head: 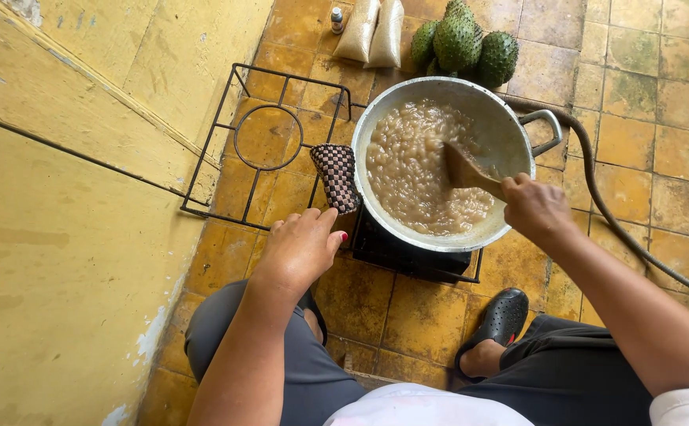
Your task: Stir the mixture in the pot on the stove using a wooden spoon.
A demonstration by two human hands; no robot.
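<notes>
A large metal pot [510,138] of lumpy brown mush sits on a low black burner [407,256] on the tiled floor. My right hand [535,207] grips a wooden spoon [464,170] whose blade is dipped into the mush. My left hand [301,248] holds the lower end of a checkered pot holder [336,175], which lies against the pot's left side.
An empty black wire stove frame [259,142] stands left of the pot beside a yellow wall [61,197]. Green spiky fruits [463,43], two sacks of grain [372,31] and a small bottle [337,19] lie behind. A hose [612,213] runs along the right. My sandalled feet [498,323] are below.
</notes>
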